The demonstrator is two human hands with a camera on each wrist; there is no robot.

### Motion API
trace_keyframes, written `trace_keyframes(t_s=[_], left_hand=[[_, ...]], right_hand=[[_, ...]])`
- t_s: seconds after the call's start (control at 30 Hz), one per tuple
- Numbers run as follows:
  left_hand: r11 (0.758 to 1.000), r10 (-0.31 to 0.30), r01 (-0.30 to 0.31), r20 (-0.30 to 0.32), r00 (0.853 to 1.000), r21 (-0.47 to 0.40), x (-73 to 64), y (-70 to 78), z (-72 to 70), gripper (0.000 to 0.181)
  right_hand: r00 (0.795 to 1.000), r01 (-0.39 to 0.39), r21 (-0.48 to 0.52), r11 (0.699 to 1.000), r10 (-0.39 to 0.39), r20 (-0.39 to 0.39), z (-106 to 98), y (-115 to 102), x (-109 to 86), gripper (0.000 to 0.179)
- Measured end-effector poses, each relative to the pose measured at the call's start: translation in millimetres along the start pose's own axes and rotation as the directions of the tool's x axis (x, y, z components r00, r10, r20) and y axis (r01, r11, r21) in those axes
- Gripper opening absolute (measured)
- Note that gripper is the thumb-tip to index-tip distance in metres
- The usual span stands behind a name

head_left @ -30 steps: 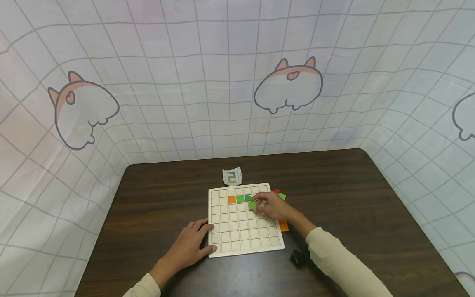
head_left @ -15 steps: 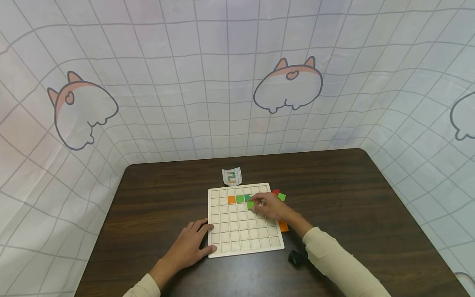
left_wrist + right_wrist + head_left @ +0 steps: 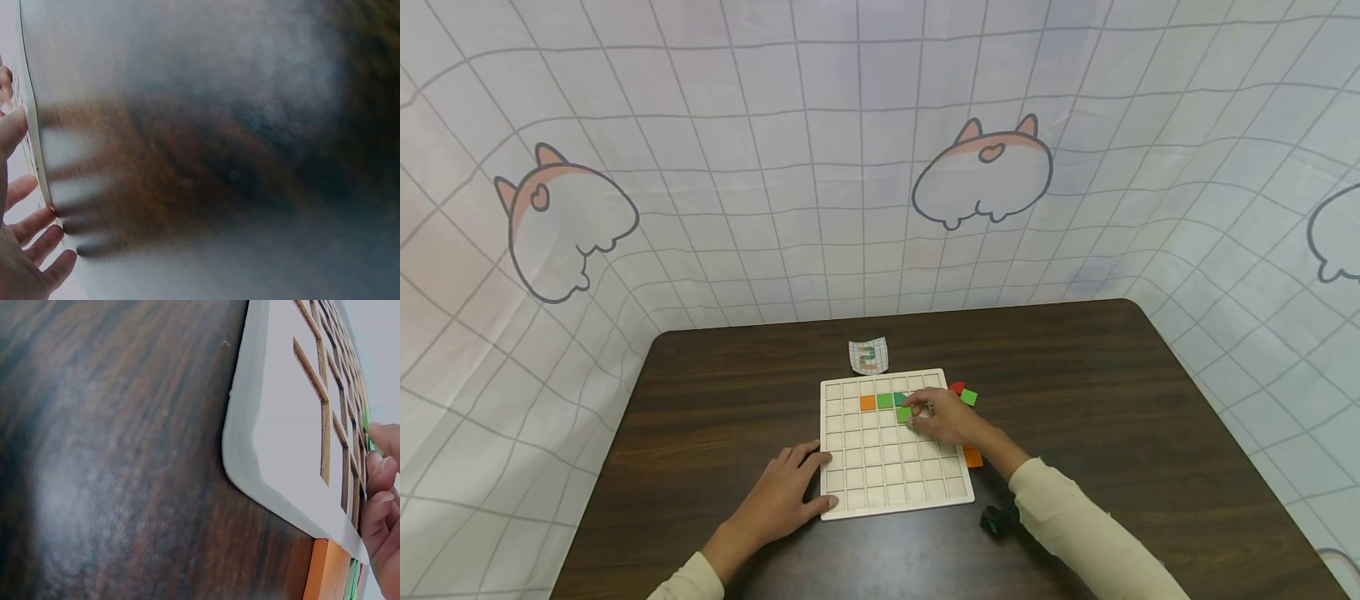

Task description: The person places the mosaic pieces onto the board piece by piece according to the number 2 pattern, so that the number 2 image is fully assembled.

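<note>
A: In the head view, what are the hands doing?

B: The right hand (image 3: 943, 415) is curling inward, thumb and forefinger pinching a bright green tile (image 3: 904, 415) over the board (image 3: 887, 454). That tile is lying at its fingertips, just nearer the person than a teal tile (image 3: 900, 399). The left hand (image 3: 786, 492) is resting loosely spread, holding nothing, thumb and forefinger touching the board beside it.

A: The left wrist view?

B: Its fingers are reaching the board's edge, nearly straight.

A: And the right wrist?

B: Fingers are bending around a sliver of green. Whether the tile is sitting flat, I cannot tell.

A: What's worrying you?

B: If a corner is misaligning, the tile could be catching on a ridge. The forefinger, hovering so close, could be nudging the teal tile loose. With the left hand bearing too lightly, the board could be sliding.
</note>
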State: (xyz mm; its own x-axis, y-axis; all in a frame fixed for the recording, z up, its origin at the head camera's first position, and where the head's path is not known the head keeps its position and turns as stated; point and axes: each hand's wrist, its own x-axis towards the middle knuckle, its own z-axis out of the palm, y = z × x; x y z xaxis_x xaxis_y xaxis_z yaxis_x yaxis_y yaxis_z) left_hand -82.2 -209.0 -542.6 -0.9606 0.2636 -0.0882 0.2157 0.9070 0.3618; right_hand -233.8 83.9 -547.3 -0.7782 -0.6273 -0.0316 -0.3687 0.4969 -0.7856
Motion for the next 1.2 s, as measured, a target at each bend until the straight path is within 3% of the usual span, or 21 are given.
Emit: trace_keyframes(t_s=[0.83, 1.2], left_hand=[[1.000, 0.021, -0.020, -0.012, 1.000, 0.021, 1.1, -2.3, 0.0, 0.065], [1.000, 0.020, -0.020, -0.015, 1.000, 0.022, 0.1, -3.2, 1.3, 0.066]], right_hand=[[1.000, -0.008, -0.037, 0.999, 0.008, -0.015, 2.4, -2.5, 0.4, 0.021], [0.998, -0.054, -0.043, 0.998, 0.053, -0.024, 5.4, -4.6, 1.0, 0.019]])
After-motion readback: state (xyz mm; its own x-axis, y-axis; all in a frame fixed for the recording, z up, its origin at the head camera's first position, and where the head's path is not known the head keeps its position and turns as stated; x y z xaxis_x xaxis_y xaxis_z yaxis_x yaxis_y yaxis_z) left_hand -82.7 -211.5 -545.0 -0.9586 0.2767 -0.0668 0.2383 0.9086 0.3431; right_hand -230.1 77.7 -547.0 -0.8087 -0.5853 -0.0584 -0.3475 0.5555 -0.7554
